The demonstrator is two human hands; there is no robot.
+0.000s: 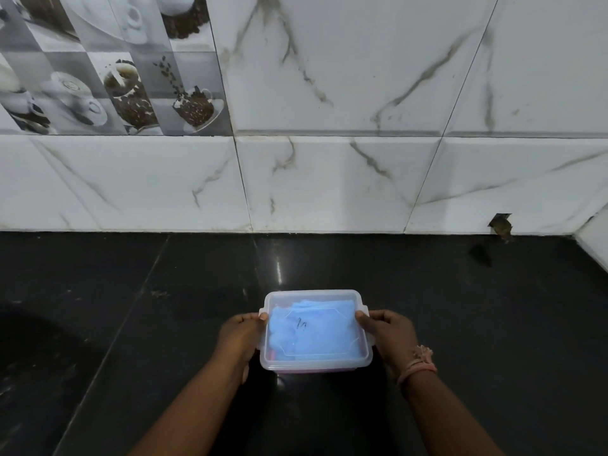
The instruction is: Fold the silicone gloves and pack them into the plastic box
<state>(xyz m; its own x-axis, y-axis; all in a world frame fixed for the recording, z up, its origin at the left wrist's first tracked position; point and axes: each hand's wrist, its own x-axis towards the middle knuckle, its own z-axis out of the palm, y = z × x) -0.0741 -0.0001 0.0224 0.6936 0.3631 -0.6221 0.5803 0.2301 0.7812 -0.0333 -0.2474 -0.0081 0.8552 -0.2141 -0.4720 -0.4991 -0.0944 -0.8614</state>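
Left hand (241, 334) and right hand (388, 332): I read fingers curled onto side latches, likely clipping lid (316, 299) down | between them: plastic box (314, 365), blue silicone gloves (312, 330) folded inside | beneath: black counter (131, 324)

The black counter (131, 324) lay bare at nine, twelve and three o'clock of the lidded plastic box (315, 363). Both flanks were blocked by the left hand (241, 334) and right hand (388, 334); the tiled wall (329, 179) closed off twelve o'clock.
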